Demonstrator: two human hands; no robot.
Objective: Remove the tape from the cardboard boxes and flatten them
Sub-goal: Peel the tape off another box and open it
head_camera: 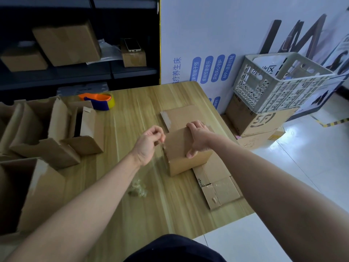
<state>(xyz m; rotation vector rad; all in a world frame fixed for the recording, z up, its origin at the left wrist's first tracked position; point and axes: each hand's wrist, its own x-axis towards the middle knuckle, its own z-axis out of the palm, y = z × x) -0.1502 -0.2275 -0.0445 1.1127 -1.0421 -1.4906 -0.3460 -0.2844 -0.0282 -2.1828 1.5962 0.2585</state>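
A small closed cardboard box [181, 148] stands on flattened cardboard [219, 182] near the right side of the wooden table [132, 205]. My right hand [198, 138] grips the box from above, fingers over its far edge and thumb on the near face. Just left of the box, my left hand [150, 142] pinches a strip of clear tape [153, 167] that trails from the box's left edge down toward me. A crumpled wad of removed tape [137, 189] lies on the table below that hand.
Several opened cardboard boxes [47, 133] crowd the table's left side, with a larger one [28, 193] at the near left. An orange and blue tape dispenser [98, 100] sits at the back. A plastic crate [279, 82] on boxes stands off the table's right edge.
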